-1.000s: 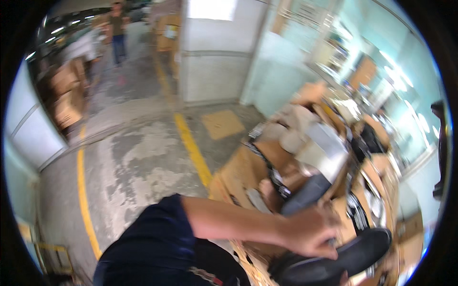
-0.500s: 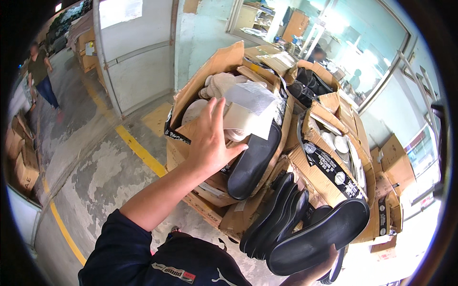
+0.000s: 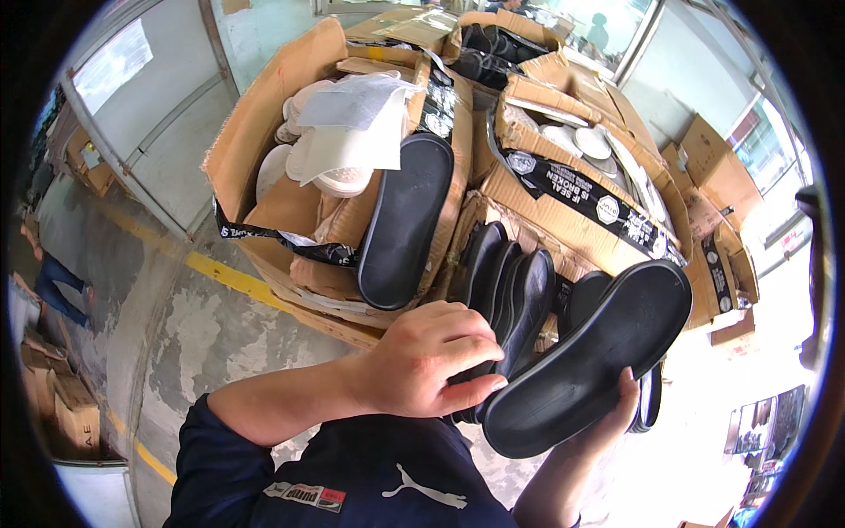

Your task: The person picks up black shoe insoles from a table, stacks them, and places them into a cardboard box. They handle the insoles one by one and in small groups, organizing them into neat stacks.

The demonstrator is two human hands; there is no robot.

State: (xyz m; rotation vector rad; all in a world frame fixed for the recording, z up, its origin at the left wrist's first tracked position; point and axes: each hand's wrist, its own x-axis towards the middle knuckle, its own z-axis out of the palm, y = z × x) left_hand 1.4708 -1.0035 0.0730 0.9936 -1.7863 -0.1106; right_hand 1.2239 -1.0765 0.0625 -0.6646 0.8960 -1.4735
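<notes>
A long black shoe sole [image 3: 591,356] tilts up to the right in front of me. Gripping its near edge, my right hand [image 3: 607,422] has the thumb on top, and the fingers beneath are hidden. My left hand [image 3: 440,359] is beside the sole's near left end, fingers loosely curled, with a gap between thumb and forefinger and nothing visible in it. Just beyond, several black soles [image 3: 519,295] stand on edge in a carton. Another black sole [image 3: 407,224] lies on the large open carton [image 3: 273,114], next to white sheets [image 3: 352,145] over pale soles.
An open carton [image 3: 581,198] with pale soles is at the right, and one with black items [image 3: 493,57] is behind. More cartons [image 3: 722,176] stand at the far right. A yellow floor line [image 3: 233,280] runs on the left, where a person [image 3: 62,282] is partly visible.
My left hand has come away from the white sheets, down and right to the held sole, its fingers now curled. My right hand still holds the sole. The view has shifted.
</notes>
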